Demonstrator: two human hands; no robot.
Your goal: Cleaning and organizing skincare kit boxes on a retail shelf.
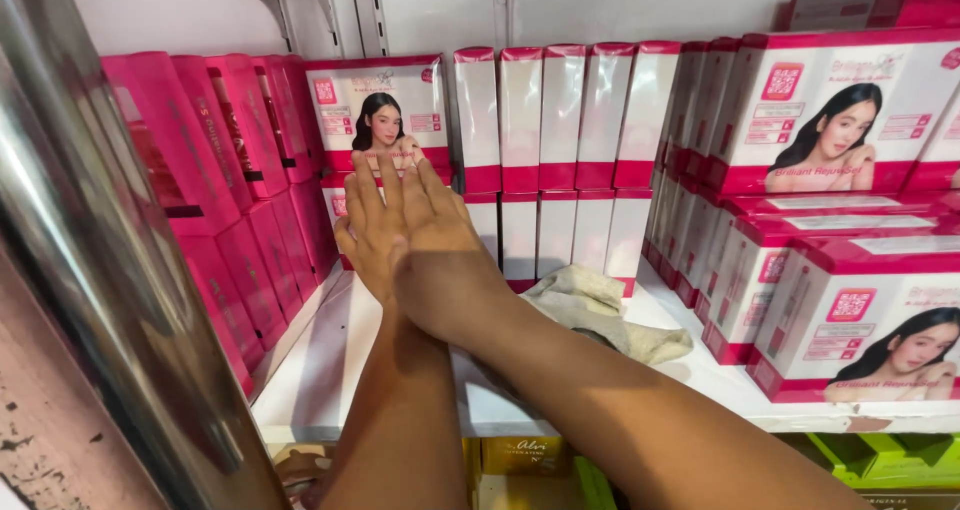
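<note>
Both hands, left (368, 232) under right (440, 245), press flat (fingers outstretched) against an upright front-facing pink-and-white box (385, 110).

two hands (400, 235), one cloth (610, 315), many boxes (835, 110)

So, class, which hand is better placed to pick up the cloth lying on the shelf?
Probably the right hand. It lies on top of the left hand, so it can lift first, and the cloth lies just beside its forearm. The left hand is covered, fingers on the box.
</note>
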